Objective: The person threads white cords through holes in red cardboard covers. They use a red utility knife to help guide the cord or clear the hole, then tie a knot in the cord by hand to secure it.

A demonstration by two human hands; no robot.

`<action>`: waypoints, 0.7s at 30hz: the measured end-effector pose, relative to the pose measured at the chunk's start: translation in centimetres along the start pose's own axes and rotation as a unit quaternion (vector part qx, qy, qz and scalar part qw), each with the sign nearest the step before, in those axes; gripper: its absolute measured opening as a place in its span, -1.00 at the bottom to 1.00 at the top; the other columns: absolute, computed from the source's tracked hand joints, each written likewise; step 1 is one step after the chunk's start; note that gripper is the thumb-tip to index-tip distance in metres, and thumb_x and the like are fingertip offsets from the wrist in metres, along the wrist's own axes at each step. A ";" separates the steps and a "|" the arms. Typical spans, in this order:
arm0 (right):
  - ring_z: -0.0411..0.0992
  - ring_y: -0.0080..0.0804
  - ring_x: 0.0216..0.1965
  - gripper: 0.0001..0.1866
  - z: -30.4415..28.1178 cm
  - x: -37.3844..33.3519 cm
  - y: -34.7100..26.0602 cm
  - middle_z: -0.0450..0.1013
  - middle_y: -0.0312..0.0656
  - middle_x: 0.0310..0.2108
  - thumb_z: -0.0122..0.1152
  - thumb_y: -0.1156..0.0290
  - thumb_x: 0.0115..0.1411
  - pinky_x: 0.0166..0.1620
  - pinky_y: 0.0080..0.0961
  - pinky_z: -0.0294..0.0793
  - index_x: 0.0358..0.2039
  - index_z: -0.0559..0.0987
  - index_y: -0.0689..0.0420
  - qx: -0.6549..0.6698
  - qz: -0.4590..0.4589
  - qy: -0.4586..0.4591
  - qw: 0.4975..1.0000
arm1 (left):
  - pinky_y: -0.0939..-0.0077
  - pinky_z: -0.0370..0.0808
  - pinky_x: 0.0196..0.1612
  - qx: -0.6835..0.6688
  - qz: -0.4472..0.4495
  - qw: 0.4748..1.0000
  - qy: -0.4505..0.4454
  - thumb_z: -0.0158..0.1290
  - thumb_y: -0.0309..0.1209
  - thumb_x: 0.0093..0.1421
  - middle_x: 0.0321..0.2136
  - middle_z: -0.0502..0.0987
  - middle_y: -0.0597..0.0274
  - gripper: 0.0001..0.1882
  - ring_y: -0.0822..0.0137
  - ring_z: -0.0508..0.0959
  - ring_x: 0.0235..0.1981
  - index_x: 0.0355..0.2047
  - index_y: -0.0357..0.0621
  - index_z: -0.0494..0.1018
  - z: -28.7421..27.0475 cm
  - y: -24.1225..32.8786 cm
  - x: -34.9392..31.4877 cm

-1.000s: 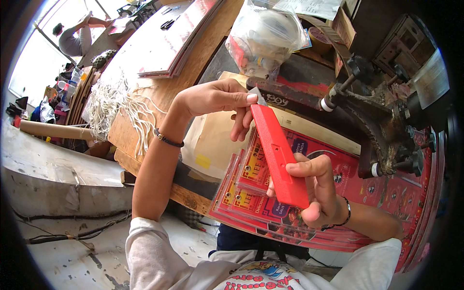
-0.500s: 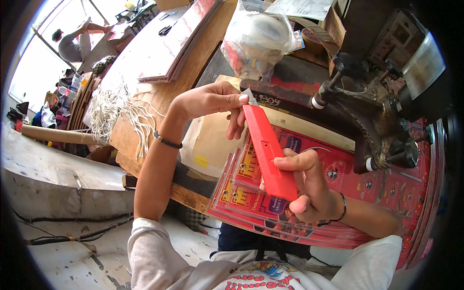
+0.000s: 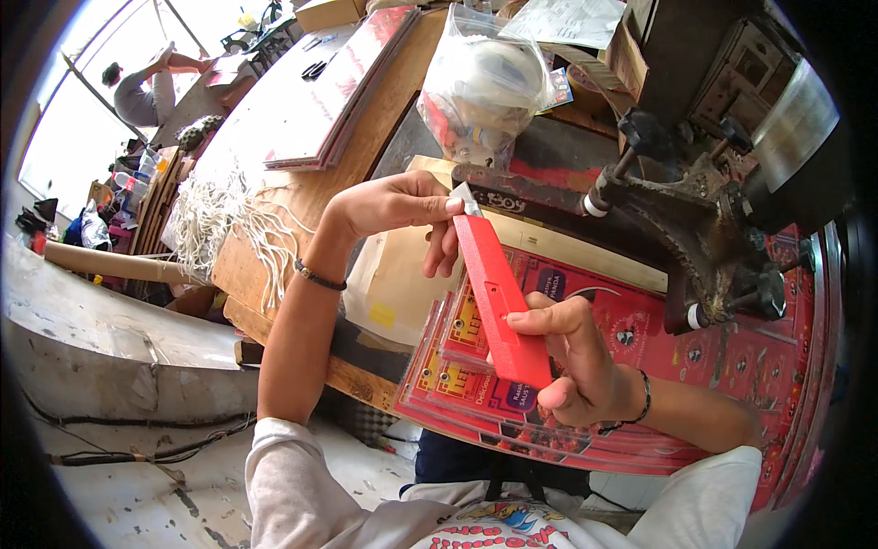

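A red-handled utility knife (image 3: 501, 297) slants across the middle of the view, its pointed metal blade at the far end. My right hand (image 3: 585, 371) holds the handle near its lower end, between thumb and fingers. At the blade, my left hand (image 3: 402, 209) pinches with the thumb laid against the metal; its other fingers curl behind. Below the knife lies a stack of red printed sheets (image 3: 622, 334), clear-edged and slightly fanned out. A beige board or paper (image 3: 384, 284) sits under my left wrist.
A dark metal clamp frame with black knobs (image 3: 704, 224) stands over the sheets at right. Behind are a filled clear plastic bag (image 3: 485, 82) and an open carton (image 3: 631, 59). White strings (image 3: 210, 215) and stacked panels (image 3: 320, 101) lie at left; a person (image 3: 146, 96) sits far left.
The knife and my right hand have shifted slightly left. Both hands keep the same hold, and the whole view has tilted a little.
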State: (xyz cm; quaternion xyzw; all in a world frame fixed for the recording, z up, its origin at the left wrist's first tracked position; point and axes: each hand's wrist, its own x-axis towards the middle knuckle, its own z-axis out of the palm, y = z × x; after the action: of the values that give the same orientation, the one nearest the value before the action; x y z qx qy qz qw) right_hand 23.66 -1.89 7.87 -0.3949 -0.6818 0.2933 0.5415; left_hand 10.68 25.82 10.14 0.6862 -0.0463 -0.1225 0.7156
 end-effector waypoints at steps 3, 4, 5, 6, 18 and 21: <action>0.47 -0.17 -0.10 -0.21 0.2 0.1 -0.1 0.37 0.14 -0.12 0.07 -0.17 0.29 0.01 -0.32 0.46 0.14 0.21 0.34 0.072 0.012 0.009 0.997 | 0.44 0.52 -0.13 0.012 0.001 1.000 0.008 -0.25 -0.11 0.50 -0.58 0.64 0.01 -0.42 0.23 0.67 -0.41 -0.46 -0.29 0.54 0.1 0.2 0.0; 0.44 -0.20 -0.13 -0.21 0.2 0.2 -0.1 0.35 0.11 -0.14 0.07 -0.17 0.29 0.00 -0.33 0.46 0.14 0.20 0.34 0.066 0.005 0.015 0.998 | 0.45 0.52 -0.12 0.029 0.010 0.999 0.011 -0.26 -0.11 0.50 -0.59 0.64 0.01 -0.41 0.25 0.67 -0.40 -0.45 -0.29 0.55 0.2 0.3 0.0; 0.42 -0.24 -0.16 -0.22 0.3 0.2 -0.1 0.34 0.09 -0.16 0.08 -0.17 0.29 -0.02 -0.34 0.45 0.13 0.19 0.34 0.059 -0.001 0.021 0.998 | 0.45 0.52 -0.12 0.028 0.011 0.999 0.012 -0.26 -0.11 0.50 -0.59 0.64 0.01 -0.41 0.25 0.67 -0.40 -0.45 -0.29 0.55 0.2 0.3 0.0; 0.42 -0.24 -0.16 -0.22 0.3 0.2 -0.1 0.34 0.09 -0.16 0.08 -0.17 0.29 -0.02 -0.34 0.45 0.13 0.19 0.34 0.059 0.000 0.020 0.998 | 0.47 0.51 -0.13 0.037 0.008 0.999 0.013 -0.26 -0.10 0.50 -0.59 0.64 0.02 -0.41 0.26 0.67 -0.41 -0.45 -0.29 0.55 0.2 0.3 -0.1; 0.40 0.00 0.09 -0.23 -0.1 0.6 -0.4 0.32 0.17 -0.05 0.05 -0.12 0.33 0.18 -0.21 0.34 0.18 0.20 0.36 -0.042 0.013 0.012 0.999 | 0.53 0.49 -0.18 0.037 -0.006 0.997 0.067 -0.28 -0.10 0.51 -0.55 0.64 0.03 -0.42 0.26 0.67 -0.44 -0.46 -0.25 0.52 0.1 0.0 0.0; 0.37 0.02 0.16 -0.25 -0.4 0.0 -0.2 0.32 0.18 -0.02 0.05 -0.10 0.34 0.22 -0.19 0.31 0.19 0.21 0.36 0.020 0.052 -0.013 0.998 | 0.55 0.48 -0.24 -0.003 -0.002 1.000 0.030 -0.27 -0.09 0.51 -0.56 0.63 0.05 -0.43 0.28 0.67 -0.46 -0.47 -0.24 0.52 0.1 0.1 -0.1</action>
State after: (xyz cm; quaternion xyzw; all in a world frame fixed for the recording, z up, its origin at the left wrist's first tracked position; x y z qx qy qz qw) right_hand 24.00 -2.03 8.08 -0.4149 -0.6617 0.3395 0.5241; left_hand 10.60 25.74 10.26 0.6876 -0.0232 -0.1038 0.7182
